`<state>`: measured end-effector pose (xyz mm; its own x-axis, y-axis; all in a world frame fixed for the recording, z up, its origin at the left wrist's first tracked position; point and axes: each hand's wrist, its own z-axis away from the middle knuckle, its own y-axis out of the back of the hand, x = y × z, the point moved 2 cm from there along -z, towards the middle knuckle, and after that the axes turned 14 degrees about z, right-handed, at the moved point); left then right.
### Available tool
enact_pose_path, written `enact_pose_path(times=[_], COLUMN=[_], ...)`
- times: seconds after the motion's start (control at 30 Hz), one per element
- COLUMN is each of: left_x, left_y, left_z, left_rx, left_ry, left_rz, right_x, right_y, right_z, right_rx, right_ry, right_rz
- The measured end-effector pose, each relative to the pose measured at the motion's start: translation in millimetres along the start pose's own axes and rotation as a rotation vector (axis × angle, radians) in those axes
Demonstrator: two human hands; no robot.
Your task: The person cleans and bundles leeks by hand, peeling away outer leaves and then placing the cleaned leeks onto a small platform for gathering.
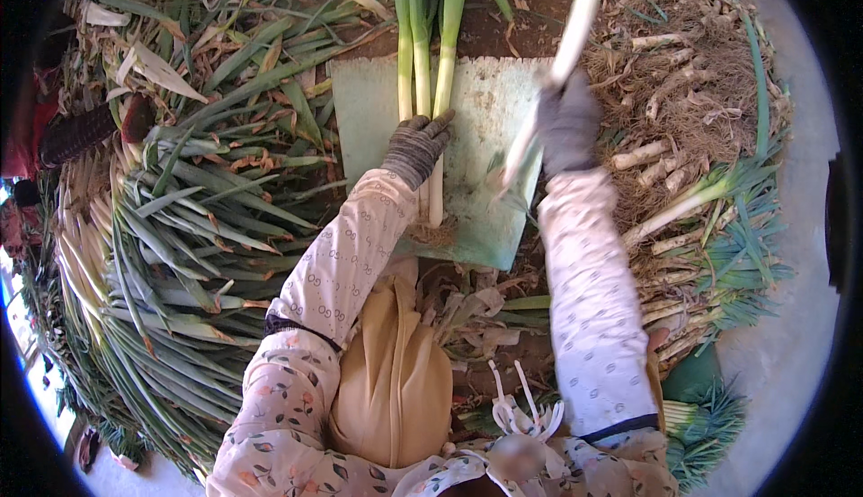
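A pale green board (492, 96) with stains and a ragged far edge lies before me. My left hand (418, 146), in a grey striped knit glove, is closed over several long green onions (423, 82) lying on the board. Their green leaves point away from me, and their roots (431, 234) lie near the board's front edge. In my right hand (571, 126), also gloved and blurred by motion, is a single long green onion (578, 32). It slants above the board's right side, its lower end toward the board. The fingers around its stalk are not clear.
A large heap of green onions (202, 207) spreads on the left, with loose leaves (236, 38) behind. On the right are rooty onion stalks (701, 92) and more green onions (735, 274), beside the grey floor (802, 227). A dark ribbed object (77, 134) is at far left.
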<state>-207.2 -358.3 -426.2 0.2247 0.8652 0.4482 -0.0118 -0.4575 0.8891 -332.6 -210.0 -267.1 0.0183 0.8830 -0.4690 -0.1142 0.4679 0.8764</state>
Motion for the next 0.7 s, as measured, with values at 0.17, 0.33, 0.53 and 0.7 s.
enact_pose_path(times=[0.17,0.33,0.53,0.7], left_x=[-1.7,-20.2,-21.5,-24.0], left_y=[-13.3,-37.9,-4.4,-8.7], left_z=[-0.6,-9.3,-5.6,-5.8], left_rx=[-0.061,-0.183,-0.194,-0.178], left_ry=[0.009,-0.101,-0.042,-0.055], left_rz=[0.054,0.022,0.089,0.147], right_x=[-58.6,-33.3,59.2,63.2], right_y=[84.6,-5.9,-147.8,-161.1], right_z=[-86.7,10.4,74.1,64.6], right_rx=[0.041,-0.196,-0.228,-0.472], right_ry=[0.116,0.0,0.03,-0.005], right_rz=[0.058,0.059,0.434,0.399])
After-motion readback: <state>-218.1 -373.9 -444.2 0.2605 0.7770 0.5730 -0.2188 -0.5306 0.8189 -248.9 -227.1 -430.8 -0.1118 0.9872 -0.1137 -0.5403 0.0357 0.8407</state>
